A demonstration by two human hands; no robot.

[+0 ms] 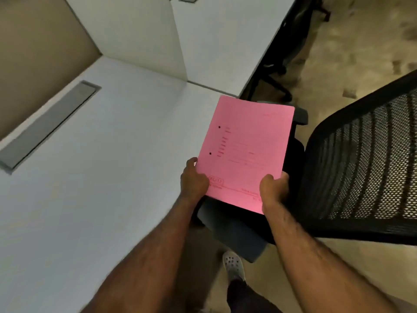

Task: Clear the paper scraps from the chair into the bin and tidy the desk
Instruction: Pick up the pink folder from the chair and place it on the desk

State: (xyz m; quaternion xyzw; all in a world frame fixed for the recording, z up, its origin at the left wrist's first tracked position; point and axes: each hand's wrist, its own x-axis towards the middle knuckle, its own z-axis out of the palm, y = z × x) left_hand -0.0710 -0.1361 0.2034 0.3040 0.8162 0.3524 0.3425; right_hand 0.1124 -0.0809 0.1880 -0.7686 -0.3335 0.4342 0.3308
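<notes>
A pink paper folder (246,145) with two punched holes and faint printed lines is held flat in the air above the seat of the black mesh office chair (365,168). My left hand (194,179) grips its near left corner. My right hand (274,187) grips its near right edge, thumb on top. The folder hides most of the chair seat, so I cannot tell whether paper scraps lie there. The white desk (90,166) spreads out to the left of the folder. No bin is in view.
A grey cable flap (48,125) is set into the desk top at the left. White partition panels (140,35) stand behind the desk. A second desk (225,41) and another chair's base (273,82) lie beyond. Beige carpet (352,48) at right; my shoe (233,265) below.
</notes>
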